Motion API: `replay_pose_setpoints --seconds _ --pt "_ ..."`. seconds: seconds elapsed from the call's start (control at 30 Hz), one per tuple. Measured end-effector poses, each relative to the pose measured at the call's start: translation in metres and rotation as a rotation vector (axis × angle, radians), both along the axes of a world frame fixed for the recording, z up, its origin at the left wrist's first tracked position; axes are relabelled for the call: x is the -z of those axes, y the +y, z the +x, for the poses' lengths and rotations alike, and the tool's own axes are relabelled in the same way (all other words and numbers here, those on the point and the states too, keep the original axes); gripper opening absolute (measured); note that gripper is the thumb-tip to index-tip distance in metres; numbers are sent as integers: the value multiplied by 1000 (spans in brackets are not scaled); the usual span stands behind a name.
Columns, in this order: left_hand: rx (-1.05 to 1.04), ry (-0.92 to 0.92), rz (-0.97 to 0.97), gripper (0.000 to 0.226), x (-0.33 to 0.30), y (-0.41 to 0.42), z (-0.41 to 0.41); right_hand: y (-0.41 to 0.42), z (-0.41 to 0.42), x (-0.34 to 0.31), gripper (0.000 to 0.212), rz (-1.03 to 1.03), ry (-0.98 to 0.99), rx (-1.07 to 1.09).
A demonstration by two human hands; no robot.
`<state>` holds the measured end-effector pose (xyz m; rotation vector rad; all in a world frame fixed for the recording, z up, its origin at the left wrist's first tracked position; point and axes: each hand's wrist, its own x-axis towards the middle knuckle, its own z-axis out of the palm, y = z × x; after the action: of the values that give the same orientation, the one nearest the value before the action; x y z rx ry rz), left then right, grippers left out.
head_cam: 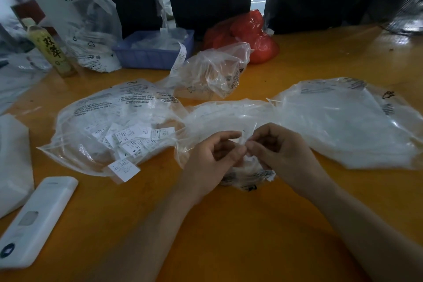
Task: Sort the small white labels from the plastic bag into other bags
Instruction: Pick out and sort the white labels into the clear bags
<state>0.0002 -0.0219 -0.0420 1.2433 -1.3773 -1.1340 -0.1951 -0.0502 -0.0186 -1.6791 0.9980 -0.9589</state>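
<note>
A clear plastic bag holding several small white labels lies left of centre on the orange table. One label pokes out at its front edge. A middle clear bag lies open under my hands. My left hand and my right hand meet fingertip to fingertip above it, both pinching something small and white at the bag's edge; I cannot tell whether it is a label or the plastic. A large clear bag lies to the right.
A white remote-like device lies at front left. Behind stand a bottle, a blue basket, a red bag, a crumpled clear bag and more bags at far left. A fan sits at back right.
</note>
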Motion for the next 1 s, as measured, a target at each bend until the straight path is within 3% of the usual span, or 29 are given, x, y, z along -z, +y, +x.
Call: replay_pose_setpoints --seconds 0.17,0.3,0.53,0.7,0.87,1.0 --pt "-13 135 34 38 3 -1 2 0 -1 -1 5 -30 32 48" --pt "-38 157 44 27 1 0 3 -9 -11 -7 5 -112 99 246" --pt "-108 367 120 16 -2 -2 2 -46 -80 -18 10 -327 787 672" --pt "-96 448 126 13 -3 -1 2 -60 -106 -18 25 -76 1148 781" --pt "-130 552 140 15 -6 -3 4 -58 -101 -14 37 -49 1166 716" --pt "-129 689 156 10 -10 -7 12 -48 -76 -17 24 -324 886 728"
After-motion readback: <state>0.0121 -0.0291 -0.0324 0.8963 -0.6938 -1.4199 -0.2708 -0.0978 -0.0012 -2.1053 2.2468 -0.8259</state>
